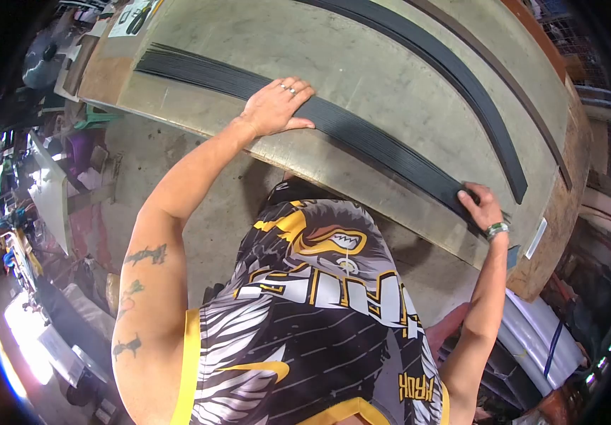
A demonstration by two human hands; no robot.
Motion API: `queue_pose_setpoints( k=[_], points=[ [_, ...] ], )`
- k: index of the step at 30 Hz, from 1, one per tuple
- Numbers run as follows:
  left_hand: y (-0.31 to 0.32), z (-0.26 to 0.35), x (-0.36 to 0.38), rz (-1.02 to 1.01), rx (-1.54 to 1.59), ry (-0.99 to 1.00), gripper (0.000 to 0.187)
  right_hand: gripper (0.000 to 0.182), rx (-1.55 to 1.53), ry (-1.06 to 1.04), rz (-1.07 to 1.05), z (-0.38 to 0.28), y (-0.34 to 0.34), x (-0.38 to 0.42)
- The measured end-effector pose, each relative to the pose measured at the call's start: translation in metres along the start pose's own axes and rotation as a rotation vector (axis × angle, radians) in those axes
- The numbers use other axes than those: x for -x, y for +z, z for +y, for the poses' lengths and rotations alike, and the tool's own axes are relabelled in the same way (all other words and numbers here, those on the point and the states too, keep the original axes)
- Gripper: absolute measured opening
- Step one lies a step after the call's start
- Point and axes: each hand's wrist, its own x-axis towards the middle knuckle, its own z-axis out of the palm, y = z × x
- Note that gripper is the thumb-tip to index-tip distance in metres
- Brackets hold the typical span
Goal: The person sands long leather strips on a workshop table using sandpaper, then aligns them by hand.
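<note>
A long bundle of thin black strips (383,152) lies along the near side of the worktable (199,120), its left end slightly fanned out. Across its left-middle part my left hand (277,106) is closed, with the fingers over the far edge and the thumb along the near edge. My right hand (481,205) grips the bundle close to its right end, thumb on top and fingers curled at the far side. That end is partly hidden by the hand and wrist.
A second black bundle (461,78) lies farther back, with a narrow brown strip (525,106) beyond it. A short white strip (535,238) sits at the right. Paper with dark tools (132,20) is at the far left. Silvery wrapped rolls (539,340) stand below the right end.
</note>
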Motion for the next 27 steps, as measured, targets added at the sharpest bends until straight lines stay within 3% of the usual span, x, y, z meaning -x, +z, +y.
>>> queue_pose_setpoints(
  k=[5,15,18,22,27],
  points=[
    [0.000,-0.003,-0.010,-0.071,-0.022,-0.011,0.077,0.112,0.386,-0.064,0.104,-0.025,0.049,0.018],
    [-0.010,-0.012,-0.031,-0.051,-0.049,0.011,0.089,0.090,0.486,-0.023,0.554,-0.007,0.089,0.006],
    [-0.007,-0.016,-0.057,0.049,0.013,-0.045,0.088,0.087,0.469,0.064,0.591,-0.015,0.078,-0.001],
    [-0.001,-0.023,-0.060,-0.091,-0.019,-0.113,0.087,0.082,0.410,0.122,0.645,0.012,0.111,-0.021],
    [-0.023,-0.110,0.016,0.092,-0.089,-0.277,0.091,0.080,0.372,0.155,0.578,-0.004,0.104,-0.019]
  ],
)
